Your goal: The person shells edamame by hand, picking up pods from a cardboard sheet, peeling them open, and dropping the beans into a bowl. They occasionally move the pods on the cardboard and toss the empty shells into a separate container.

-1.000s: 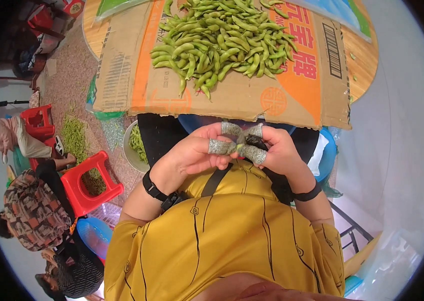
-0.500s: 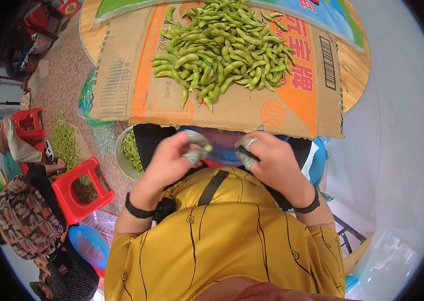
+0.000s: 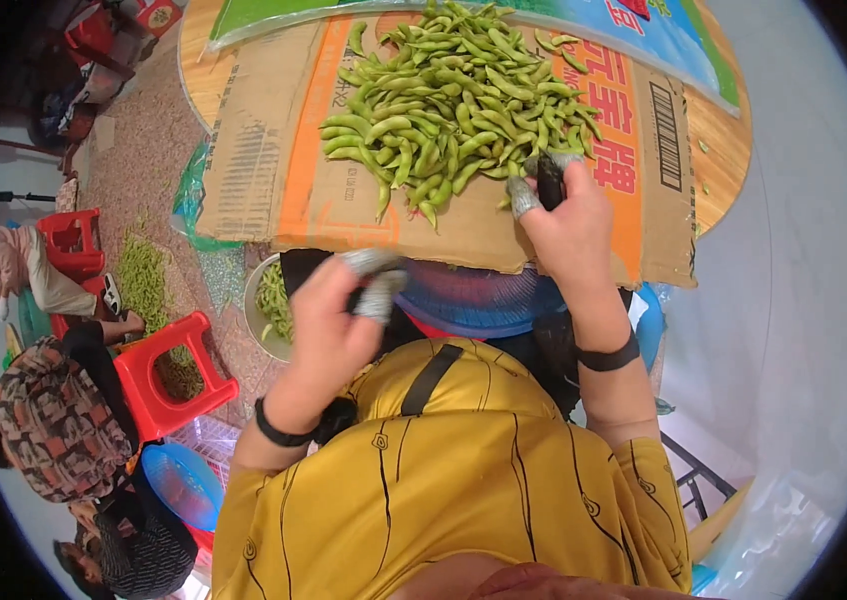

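A heap of green soybean pods (image 3: 463, 105) lies on a flattened brown cardboard sheet (image 3: 483, 230). My right hand (image 3: 571, 220) reaches to the heap's near right edge, thumb and fingers apart around its rim. Silvery tape wraps its thumb and one finger, and a black covering is on another. Lower and to the left, my left hand (image 3: 328, 320) hovers in front of my body, its fingers bent in a loose pinch. Tape covers its thumb and forefinger too; whatever lies between the tips is hidden. Below the cardboard edge sits a blue mesh basket (image 3: 478, 300), partly covered.
A metal bowl of green pods (image 3: 253, 310) stands left of my left hand. Red plastic stools (image 3: 208, 395), a blue basin (image 3: 183, 485) and seated people (image 3: 58, 415) are farther left. A plastic bag (image 3: 643, 30) lies at the far edge of the round wooden table (image 3: 728, 150).
My right hand has moved forward from in front of my body to the heap's edge. My left hand stays low and has shifted slightly; the pod tip seen in it before no longer shows.
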Demonstrator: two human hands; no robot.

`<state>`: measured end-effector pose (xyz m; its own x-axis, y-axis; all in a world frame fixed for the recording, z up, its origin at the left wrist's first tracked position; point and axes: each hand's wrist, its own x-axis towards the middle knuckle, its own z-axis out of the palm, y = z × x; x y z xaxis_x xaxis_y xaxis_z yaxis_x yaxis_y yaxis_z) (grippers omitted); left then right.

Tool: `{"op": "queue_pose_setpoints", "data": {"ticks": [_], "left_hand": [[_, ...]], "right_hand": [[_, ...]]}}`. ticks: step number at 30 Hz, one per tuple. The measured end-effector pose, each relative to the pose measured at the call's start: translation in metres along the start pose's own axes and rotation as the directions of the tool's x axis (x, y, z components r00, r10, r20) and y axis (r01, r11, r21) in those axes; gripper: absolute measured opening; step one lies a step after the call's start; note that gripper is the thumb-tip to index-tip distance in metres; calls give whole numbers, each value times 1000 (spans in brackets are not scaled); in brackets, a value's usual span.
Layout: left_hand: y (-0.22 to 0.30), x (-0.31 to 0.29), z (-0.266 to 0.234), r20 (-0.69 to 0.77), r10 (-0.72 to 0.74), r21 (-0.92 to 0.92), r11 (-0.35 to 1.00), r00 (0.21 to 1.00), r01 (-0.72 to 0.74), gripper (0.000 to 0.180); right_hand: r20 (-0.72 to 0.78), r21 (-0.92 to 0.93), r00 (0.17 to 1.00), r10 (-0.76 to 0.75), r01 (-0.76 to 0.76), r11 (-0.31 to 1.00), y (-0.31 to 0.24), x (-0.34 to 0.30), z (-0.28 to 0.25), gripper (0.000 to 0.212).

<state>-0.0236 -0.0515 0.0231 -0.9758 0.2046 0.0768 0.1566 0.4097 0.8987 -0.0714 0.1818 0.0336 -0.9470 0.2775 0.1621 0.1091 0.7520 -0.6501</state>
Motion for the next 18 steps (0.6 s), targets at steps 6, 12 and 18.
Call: {"op": "queue_pose_setpoints", "data": {"ticks": [6,12,18], "left_hand": [[29,37,67,432,-58,-757,520,900,396,32],[22,32,66,485,-175,-687,530,857,497,27],[33,31,66,470,-208,-607,630,858,485,19]], "right_hand": [[438,634,891,118,-399,663,8,-40,-18,18],[547,603,822,159,-518,607,14,-56,-42,24],[536,538,844,-24,-319,781,20,-64,-41,31]]}}
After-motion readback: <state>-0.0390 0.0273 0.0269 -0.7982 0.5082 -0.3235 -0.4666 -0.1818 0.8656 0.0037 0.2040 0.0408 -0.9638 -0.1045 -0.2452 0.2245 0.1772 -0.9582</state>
